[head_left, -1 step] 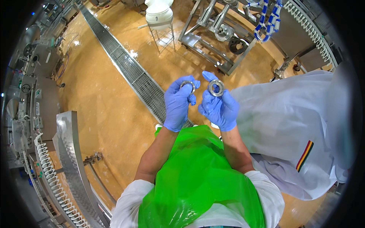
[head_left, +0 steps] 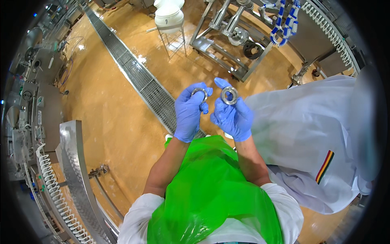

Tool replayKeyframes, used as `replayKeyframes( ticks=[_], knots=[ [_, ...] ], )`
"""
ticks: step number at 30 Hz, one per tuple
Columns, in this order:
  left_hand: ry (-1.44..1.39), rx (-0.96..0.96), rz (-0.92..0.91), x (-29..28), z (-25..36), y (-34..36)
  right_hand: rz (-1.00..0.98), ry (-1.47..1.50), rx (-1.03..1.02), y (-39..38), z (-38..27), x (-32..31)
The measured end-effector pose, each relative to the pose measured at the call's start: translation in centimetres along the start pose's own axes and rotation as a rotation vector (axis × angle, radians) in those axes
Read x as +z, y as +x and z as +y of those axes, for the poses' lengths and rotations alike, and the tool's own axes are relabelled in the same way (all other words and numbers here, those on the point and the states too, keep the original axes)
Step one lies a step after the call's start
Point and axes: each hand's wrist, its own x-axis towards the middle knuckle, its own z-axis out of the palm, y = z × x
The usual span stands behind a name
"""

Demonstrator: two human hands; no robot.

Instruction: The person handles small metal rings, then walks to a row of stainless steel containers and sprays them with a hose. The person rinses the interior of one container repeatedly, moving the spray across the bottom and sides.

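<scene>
Both my hands wear blue gloves and are raised close together in front of my green apron [head_left: 215, 183]. Pinched between the thumb and fingers of my left hand [head_left: 187, 116] is a thin metal ring [head_left: 206, 95]; the thumb lies across its opening. My right hand [head_left: 235, 121] grips a thicker metal ring [head_left: 224, 96], its round hole facing me. One finger of that hand points up beside the ring. A small gap separates the two rings.
A person in a white coat [head_left: 300, 134] stands close on my right. A floor drain grate [head_left: 140, 83] crosses the orange-brown floor. Ahead are a white tub [head_left: 168, 18] on a stand and a metal frame cart [head_left: 219, 53]. Steel machinery [head_left: 73, 162] lines the left.
</scene>
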Motion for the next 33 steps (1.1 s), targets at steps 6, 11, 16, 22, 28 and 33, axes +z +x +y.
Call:
replayKeyframes(
  ticks=[6, 11, 16, 22, 28, 33],
  knots=[
    [-0.041, -0.002, 0.060, -0.2, -0.1, 1.1, 0.053, -0.129, 0.037, 0.9, -0.3, 0.5],
    [-0.080, -0.057, -0.007, -0.5, 0.1, 0.9, 0.034, -0.190, 0.027, 1.0, -0.8, 0.5],
    [-0.049, -0.054, -0.093, -0.5, 0.5, 0.7, 0.165, -0.326, -0.016, 0.9, -0.4, 0.7],
    [0.245, 0.122, -0.129, 1.2, 1.4, -1.1, 0.208, -0.606, -0.102, 1.0, -0.1, 2.3],
    [0.208, -0.123, -0.229, 0.7, 2.7, -0.6, 0.147, -0.804, 0.024, 1.9, -0.8, 2.4],
    [0.297, -0.122, -0.285, -0.8, 1.7, 0.9, 0.229, -0.983, 0.128, 1.5, -1.4, 3.5]
  ],
)
